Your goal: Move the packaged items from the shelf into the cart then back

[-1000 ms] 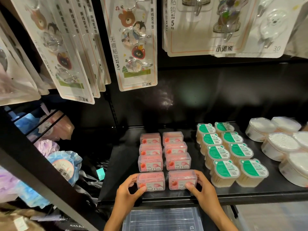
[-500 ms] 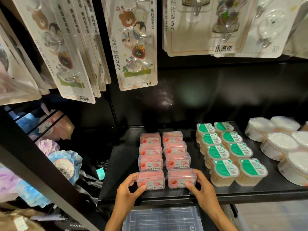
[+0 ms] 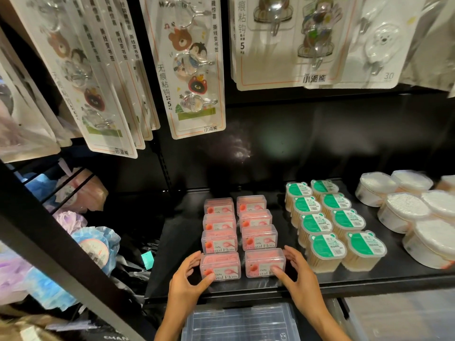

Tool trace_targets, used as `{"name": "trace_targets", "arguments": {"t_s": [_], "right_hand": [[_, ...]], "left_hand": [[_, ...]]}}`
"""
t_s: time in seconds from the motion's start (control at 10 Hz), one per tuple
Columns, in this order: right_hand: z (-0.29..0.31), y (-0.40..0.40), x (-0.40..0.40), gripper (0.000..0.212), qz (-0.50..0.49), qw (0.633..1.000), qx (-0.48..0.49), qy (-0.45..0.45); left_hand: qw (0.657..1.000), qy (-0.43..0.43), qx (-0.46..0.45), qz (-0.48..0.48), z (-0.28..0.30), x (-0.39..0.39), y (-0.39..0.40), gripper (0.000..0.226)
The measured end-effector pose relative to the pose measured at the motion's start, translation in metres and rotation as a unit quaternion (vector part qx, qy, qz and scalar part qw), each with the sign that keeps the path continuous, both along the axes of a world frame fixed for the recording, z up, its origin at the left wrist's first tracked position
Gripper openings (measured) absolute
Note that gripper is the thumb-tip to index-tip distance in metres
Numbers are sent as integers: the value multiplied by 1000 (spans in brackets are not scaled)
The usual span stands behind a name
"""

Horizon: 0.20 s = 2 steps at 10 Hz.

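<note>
Black shop shelf (image 3: pixel 369 279) with rows of small boxes, two hands at its near edge.

The left hand (image 3: pixel 186 283) pinches the near-left floss box (image 3: pixel 219 266), thumb on the front, fingers at its left side. The right hand (image 3: pixel 299 279) pinches the near-right floss box (image 3: pixel 264 262) the same way. Both boxes stand on the shelf. Farther are six more pink boxes, to the right green-lid tubs (image 3: pixel 325 247), below a clear bin (image 3: pixel 240 323).

Both hands (image 3: pixel 187 284) and forearms are bare, unsleeved, ringless.
</note>
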State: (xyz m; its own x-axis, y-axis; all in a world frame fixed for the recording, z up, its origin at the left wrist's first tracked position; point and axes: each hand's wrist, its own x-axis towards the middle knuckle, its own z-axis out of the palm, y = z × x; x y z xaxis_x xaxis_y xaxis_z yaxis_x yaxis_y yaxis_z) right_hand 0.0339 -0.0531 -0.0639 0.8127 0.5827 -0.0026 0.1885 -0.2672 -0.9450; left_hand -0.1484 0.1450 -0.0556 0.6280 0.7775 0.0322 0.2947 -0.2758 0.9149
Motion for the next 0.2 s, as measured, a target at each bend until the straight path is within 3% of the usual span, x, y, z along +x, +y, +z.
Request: {"name": "trace_targets", "arguments": {"t_s": [0.2], "right_hand": [[34, -17, -2, 60, 23, 991, 1, -129]], "left_hand": [[983, -12, 182, -4, 39, 20, -35, 57]]}}
